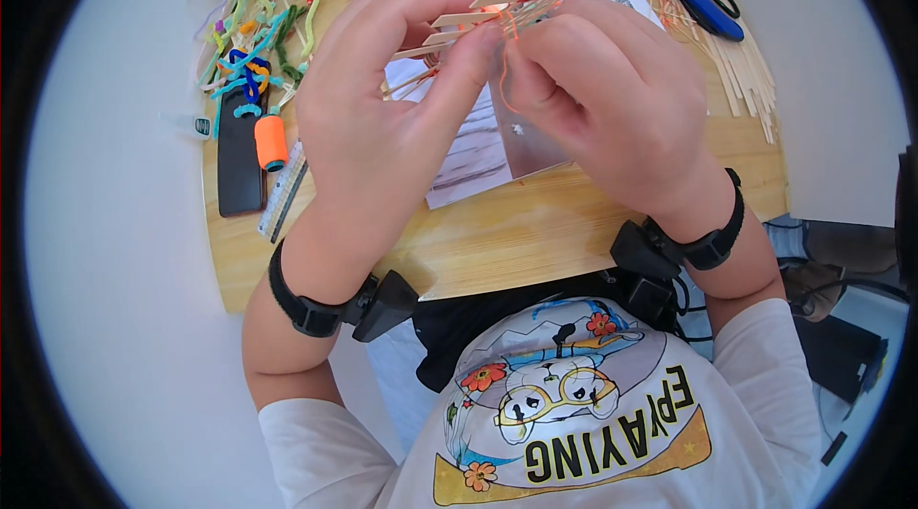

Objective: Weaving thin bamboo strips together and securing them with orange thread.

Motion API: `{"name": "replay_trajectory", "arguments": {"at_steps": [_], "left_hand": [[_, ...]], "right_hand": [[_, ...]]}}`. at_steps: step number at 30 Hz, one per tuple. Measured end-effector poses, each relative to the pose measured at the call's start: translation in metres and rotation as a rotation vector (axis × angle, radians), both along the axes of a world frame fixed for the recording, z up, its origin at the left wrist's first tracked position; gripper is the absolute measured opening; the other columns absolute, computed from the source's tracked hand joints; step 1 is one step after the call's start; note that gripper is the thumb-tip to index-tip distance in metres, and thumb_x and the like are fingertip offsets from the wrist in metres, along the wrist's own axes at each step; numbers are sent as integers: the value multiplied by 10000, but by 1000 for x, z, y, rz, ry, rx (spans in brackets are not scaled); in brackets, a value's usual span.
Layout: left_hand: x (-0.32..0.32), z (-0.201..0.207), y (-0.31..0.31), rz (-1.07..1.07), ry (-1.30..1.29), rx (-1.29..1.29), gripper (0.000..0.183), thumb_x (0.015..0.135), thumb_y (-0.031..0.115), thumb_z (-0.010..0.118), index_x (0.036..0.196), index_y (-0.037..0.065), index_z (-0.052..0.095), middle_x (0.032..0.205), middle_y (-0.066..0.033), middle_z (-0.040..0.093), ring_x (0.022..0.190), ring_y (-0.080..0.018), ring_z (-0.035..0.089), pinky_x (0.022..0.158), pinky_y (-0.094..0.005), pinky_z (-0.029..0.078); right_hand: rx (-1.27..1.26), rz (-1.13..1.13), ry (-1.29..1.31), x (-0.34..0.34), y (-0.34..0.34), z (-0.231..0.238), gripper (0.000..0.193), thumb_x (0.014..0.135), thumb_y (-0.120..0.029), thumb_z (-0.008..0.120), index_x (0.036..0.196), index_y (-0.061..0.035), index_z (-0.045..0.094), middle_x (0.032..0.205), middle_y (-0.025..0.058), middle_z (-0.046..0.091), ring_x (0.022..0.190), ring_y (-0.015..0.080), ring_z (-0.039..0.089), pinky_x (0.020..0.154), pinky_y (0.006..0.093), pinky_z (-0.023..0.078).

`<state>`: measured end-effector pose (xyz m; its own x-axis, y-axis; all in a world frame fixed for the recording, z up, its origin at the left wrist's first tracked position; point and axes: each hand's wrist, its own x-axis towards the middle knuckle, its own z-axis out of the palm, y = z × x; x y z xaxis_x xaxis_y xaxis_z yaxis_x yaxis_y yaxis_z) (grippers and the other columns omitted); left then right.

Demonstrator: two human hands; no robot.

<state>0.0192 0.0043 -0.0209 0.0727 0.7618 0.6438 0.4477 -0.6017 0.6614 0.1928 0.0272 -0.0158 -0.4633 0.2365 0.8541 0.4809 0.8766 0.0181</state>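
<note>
While gripping wooden sticks (464, 20) slanted lower-left to upper-right in the left hand (373, 98), holds the right hand (612, 79) closed just beside them, apparently on orange thread (513, 24)

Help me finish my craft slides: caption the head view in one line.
Left hand holds pale wooden sticks with orange thread on them, right hand close beside, above a printed sheet.

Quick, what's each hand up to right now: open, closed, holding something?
Left hand: closed, holding flat wooden sticks.
Right hand: fingers curled closed by the orange thread; whether they pinch it cannot be told.
</note>
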Motion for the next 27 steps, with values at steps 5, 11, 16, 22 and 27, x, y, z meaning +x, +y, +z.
{"name": "replay_trajectory", "arguments": {"at_steps": [5, 11, 16, 22, 27], "left_hand": [[0, -1, 0, 1, 15, 32, 220, 808, -7, 677, 1021, -4, 623, 975, -46, 644, 856, -106, 609, 768, -233, 491], [2, 0, -1, 6, 27, 52, 213, 803, 2, 687, 1008, 7, 629, 964, -48, 647, 843, -108, 614, 763, -231, 493], [1, -1, 0, 19, 52, 70, 209, 802, 7, 689, 1003, 13, 630, 958, -44, 650, 841, -108, 619, 755, -226, 494], [2, 0, 0, 24, 59, 63, 215, 806, -1, 682, 1013, 9, 625, 963, -45, 649, 841, -107, 619, 758, -227, 494], [1, -2, 1, -5, 27, 70, 216, 810, -1, 684, 1017, -1, 620, 962, -48, 649, 850, -105, 617, 758, -224, 490]], "right_hand": [[-158, 21, 21, -1, -6, 4, 160, 697, 40, 691, 783, -26, 573, 662, 66, 563, 554, 182, 546, 493, 269, 441], [-197, 10, 19, 0, -5, 3, 136, 726, 32, 685, 800, -19, 583, 679, 51, 568, 539, 152, 539, 487, 247, 431], [-235, 1, 12, 0, -7, 4, 122, 741, 27, 681, 815, -25, 599, 693, 38, 580, 535, 119, 523, 474, 228, 409], [-289, 17, 71, -2, -8, 3, 108, 768, 17, 665, 855, -30, 620, 708, 18, 594, 531, 75, 490, 461, 198, 374], [-419, 4, 77, 1, -10, 3, 96, 801, 4, 648, 886, -32, 619, 706, -8, 581, 537, 31, 453, 453, 177, 332]]}}
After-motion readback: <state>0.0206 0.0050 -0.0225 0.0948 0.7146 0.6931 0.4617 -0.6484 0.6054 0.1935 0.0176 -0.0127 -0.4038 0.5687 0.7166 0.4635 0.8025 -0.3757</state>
